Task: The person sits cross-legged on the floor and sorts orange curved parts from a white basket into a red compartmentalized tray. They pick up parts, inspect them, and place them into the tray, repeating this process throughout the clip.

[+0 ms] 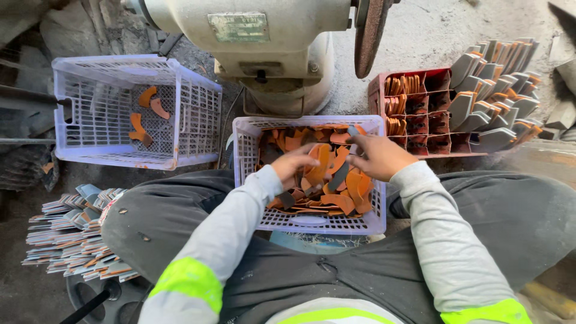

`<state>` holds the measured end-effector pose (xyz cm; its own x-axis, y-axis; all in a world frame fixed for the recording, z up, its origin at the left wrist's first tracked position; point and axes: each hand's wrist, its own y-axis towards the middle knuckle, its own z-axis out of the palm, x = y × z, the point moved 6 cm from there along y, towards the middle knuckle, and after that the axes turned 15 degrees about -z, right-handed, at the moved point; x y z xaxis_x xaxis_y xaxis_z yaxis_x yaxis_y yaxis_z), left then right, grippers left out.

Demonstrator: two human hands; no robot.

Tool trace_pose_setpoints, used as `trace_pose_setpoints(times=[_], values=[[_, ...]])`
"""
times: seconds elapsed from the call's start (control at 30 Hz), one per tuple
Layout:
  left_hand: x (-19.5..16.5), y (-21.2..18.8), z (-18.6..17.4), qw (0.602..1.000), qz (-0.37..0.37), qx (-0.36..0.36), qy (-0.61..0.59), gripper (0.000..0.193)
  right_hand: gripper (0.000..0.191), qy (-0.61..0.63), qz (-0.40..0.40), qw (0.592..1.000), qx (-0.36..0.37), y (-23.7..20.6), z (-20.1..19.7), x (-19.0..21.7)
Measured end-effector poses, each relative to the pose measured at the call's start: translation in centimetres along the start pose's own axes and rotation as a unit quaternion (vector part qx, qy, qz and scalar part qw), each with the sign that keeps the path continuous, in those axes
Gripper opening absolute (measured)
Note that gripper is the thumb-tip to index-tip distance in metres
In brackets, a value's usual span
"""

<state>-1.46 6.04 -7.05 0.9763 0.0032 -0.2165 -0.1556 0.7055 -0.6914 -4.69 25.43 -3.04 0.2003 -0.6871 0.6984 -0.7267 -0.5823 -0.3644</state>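
While both hands work inside the near crate (372, 223), which sits between the person's knees, the left hand (292, 165) has its grip closed on a curved orange blade (320, 162), fingers curled round it above the heap (345, 195) of like pieces. Beside it, the right hand (379, 156) reaches over the heap's far edge with fingers bent on a dark piece (353, 131); I cannot tell whether that grip is shut. Left of the near crate stands a second crate (198, 108) holding a few pieces. Right of it is a red tray (377, 90) of stacked blades, and behind it a grinder (270, 54).
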Motion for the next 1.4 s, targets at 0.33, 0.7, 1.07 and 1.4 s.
trace_pose_setpoints(times=[0.33, 0.7, 1.07, 1.4], values=[[0.5, -4.8, -0.3, 0.953, 0.242, -0.174, 0.054, 0.062, 0.050, 0.431, -0.001, 0.894, -0.123, 0.8, 2.9, 4.3], [-1.4, -3.5, -0.2, 0.954, 0.206, -0.159, 0.146, 0.054, 0.053, 0.376, -0.070, 0.908, -0.171, 1.2, 1.0, 1.5], [-1.9, -3.5, 0.3, 0.971, 0.152, -0.097, 0.154, 0.052, 0.057, 0.239, -0.049, 0.968, -0.063, 1.9, 1.1, 1.4], [-3.1, -3.3, -1.7, 0.975, 0.191, -0.083, 0.078, 0.043, 0.065, 0.081, 0.010, 0.995, -0.061, 1.5, 1.4, -2.2]])
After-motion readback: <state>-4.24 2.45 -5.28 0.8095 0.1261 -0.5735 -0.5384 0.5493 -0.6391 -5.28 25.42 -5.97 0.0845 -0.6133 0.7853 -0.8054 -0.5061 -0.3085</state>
